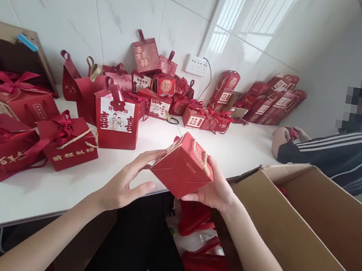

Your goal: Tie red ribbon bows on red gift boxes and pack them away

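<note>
A red gift box (182, 168) with a gold rope handle is held tilted above the table's front edge, its plain red underside facing me. My right hand (215, 189) grips its right side, with fingers along the edge and underneath. On the opposite side my left hand (128, 184) supports the box with its fingers, their tips partly hidden behind it, while the thumb stands apart from the box. Left of my hands are an upright red gift bag (117, 121) with a couple printed on its label and a ribboned red box (68, 143) with a gold rope.
Several red boxes (161, 105) line the tiled wall beneath a power strip (196, 65). A large open cardboard box (290, 226) stands at right, near a co-worker's sleeve (330, 150). Another carton (47, 59) is at far left. A red stool (211, 268) is below the white table (12, 200).
</note>
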A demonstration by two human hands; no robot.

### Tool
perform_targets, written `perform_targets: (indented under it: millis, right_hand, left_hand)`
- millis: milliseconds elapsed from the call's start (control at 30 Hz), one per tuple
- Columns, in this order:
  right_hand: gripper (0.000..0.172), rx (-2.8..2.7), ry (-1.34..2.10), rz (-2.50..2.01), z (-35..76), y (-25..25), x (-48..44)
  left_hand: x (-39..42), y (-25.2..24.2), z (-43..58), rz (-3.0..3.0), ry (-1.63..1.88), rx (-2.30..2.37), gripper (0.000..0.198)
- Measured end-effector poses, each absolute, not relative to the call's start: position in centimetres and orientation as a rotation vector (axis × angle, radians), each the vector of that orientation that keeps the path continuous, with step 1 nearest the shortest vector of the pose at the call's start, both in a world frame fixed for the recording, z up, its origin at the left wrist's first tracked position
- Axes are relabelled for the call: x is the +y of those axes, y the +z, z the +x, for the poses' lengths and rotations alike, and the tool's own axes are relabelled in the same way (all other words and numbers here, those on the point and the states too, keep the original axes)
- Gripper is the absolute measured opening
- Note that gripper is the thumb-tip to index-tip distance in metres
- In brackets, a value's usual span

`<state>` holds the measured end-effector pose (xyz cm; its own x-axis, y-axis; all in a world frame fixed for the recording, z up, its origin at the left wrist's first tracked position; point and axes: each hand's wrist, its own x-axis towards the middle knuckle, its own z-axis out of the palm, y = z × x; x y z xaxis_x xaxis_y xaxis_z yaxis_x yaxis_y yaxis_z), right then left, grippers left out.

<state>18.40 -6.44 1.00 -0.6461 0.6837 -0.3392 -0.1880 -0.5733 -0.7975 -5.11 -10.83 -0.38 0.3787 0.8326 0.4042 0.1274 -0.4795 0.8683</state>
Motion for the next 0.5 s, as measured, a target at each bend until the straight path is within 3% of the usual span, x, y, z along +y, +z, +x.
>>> perform_targets:
  millis: [200,267,400,500]
  right_hand:
    - [0.063,-0.799,2.268,-0.894,20.7,3.5,-8.5]
    - [0.063,-0.832,2.107,-0.923,21.1,3.8,-9.7]
    - [0.062,-1.036,1.568,-0.990,20.9,3.5,-12.4]
    - [0.070,-1.310,1.221,-1.020,20.2,2.4,-14.9]
  left_hand:
    - [-10.1,0.9,-2.0,1.935,1.234,0.871,0.047]
    - [-10.0,0.5,-0.6,2.038,1.336,0.931,0.061]
    - [-10.1,-0.8,3.3,2.152,1.513,0.844,0.113]
    - [-9.5,-1.0,6.0,1.773,1.548,0.630,0.119]
